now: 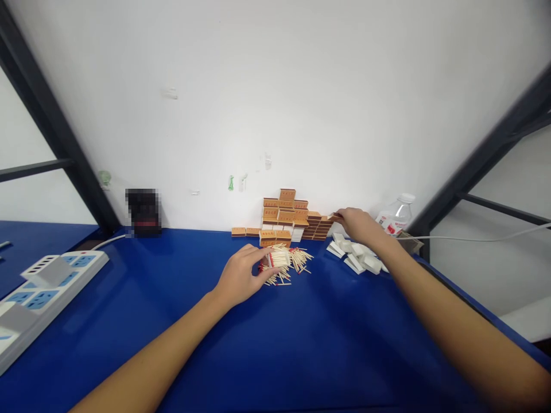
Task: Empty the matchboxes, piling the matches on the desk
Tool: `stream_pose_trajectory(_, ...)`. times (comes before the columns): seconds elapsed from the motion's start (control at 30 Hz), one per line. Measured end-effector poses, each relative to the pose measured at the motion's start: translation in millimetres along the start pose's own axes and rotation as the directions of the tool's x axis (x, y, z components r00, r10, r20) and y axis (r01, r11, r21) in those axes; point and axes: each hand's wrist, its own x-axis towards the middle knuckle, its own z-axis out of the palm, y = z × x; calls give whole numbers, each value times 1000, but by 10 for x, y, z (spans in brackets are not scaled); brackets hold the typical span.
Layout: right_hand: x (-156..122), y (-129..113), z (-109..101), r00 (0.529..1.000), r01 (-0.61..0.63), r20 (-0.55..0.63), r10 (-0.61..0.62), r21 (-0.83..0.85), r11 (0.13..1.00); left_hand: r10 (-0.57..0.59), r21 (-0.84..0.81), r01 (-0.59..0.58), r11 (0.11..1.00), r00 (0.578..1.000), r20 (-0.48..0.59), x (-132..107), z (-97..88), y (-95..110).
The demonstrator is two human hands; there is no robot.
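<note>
My left hand (244, 274) pinches a white matchbox tray (279, 259) filled with matches, over a loose pile of red-tipped matches (301, 261). Further right, my right hand (356, 223) grips an orange-brown matchbox sleeve (334, 217) at the top right of a stack of brown-sided matchboxes (316, 227). Beside that stack, more orange matchboxes (286, 215) are piled up against the wall. Below my right hand lies a heap of white matchbox trays (357, 255).
A clear plastic bottle (396, 215) stands at the back right by a white cable. On the left lie a white power strip (51, 292) and a dark, blurred-out object (144, 212). The blue table (267, 350) meets a white wall (215, 115); dark metal posts rise on both sides.
</note>
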Motion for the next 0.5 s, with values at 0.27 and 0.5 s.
stream_pose_trajectory(0.27,-160,-195,114,986,143,-64,-151,-124,982,-7,-8,7,1000,1000,-23,5,-3,-20)
stream_pose_trajectory(0.5,-273,-156,216,982,77,-183,-56,110,991,1,-32,-2,999,999,-54,13,-4,-14)
